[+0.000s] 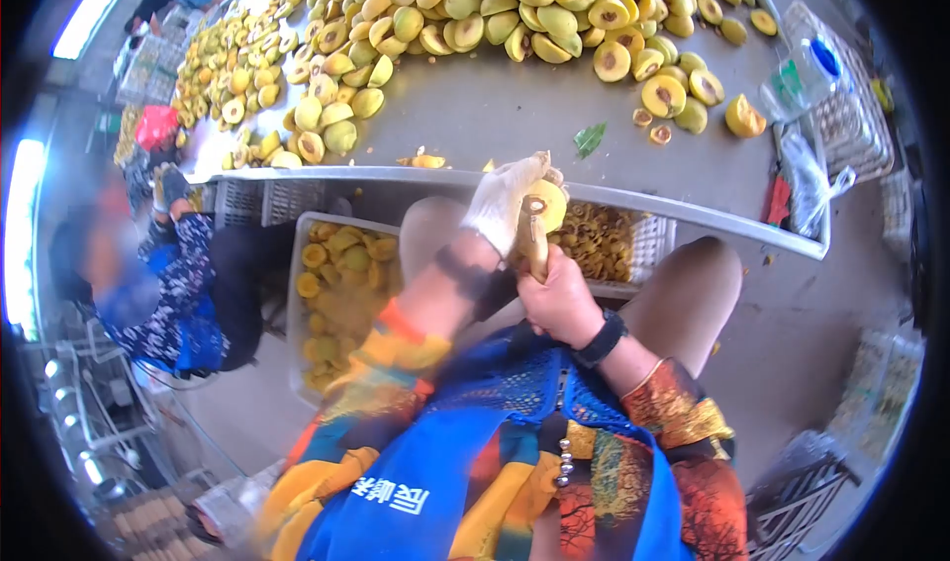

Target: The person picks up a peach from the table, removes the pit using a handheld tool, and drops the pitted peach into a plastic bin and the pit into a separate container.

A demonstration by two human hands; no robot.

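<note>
Here, holding a rounded, yellow-fleshed fruit piece (551, 205) in the curled fingers of the left hand in a white knit glove (503, 203), and gripping a slim, tan, stick-like tool (538, 249) with the closed bare fingers of the right hand (560, 296), just below the gloved ones. Hard to tell how far in at the tool's tip. Probably light and fairly firm, yet slippery where cut and easily bruised; best held by the rounded outside. Beyond the fingers, note smooth green-yellow fruit halves (465, 17) heaped on a flat grey metal table (475, 116); beneath, rough brown scraps (594, 236) in a white slatted plastic crate (653, 251); lower left, moist-looking yellow pieces (341, 309) in a white plastic tub (298, 309).
</note>
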